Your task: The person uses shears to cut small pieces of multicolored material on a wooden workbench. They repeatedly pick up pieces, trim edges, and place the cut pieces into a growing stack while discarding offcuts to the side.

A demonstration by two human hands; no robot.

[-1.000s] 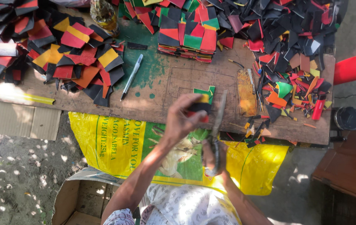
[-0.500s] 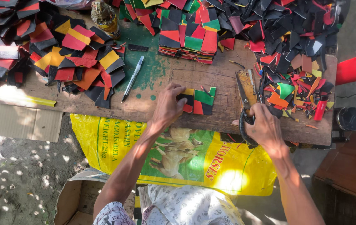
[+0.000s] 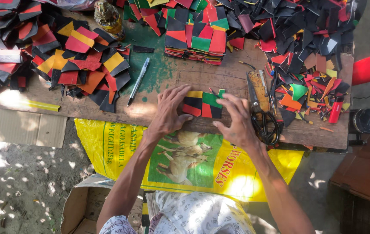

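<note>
Both hands flat, fingers spread: left hand (image 3: 169,113) and right hand (image 3: 235,121) bracket the small patchwork stack (image 3: 202,104) near the worktop's (image 3: 107,113) front edge, its long axis running left-right between them.

Overhead at wooden worktable (image 3: 107,110): left hand (image 3: 169,113) and right hand (image 3: 236,121) press flat, fingers spread, on small patchwork of black, red, green, yellow pieces (image 3: 202,104) near table's front edge. Scissors (image 3: 265,125) lie just right of right hand. Pen (image 3: 138,81) lies left. Stacked colour pieces (image 3: 198,39) behind. Yellow printed sack (image 3: 120,143) hangs below table edge.
</note>
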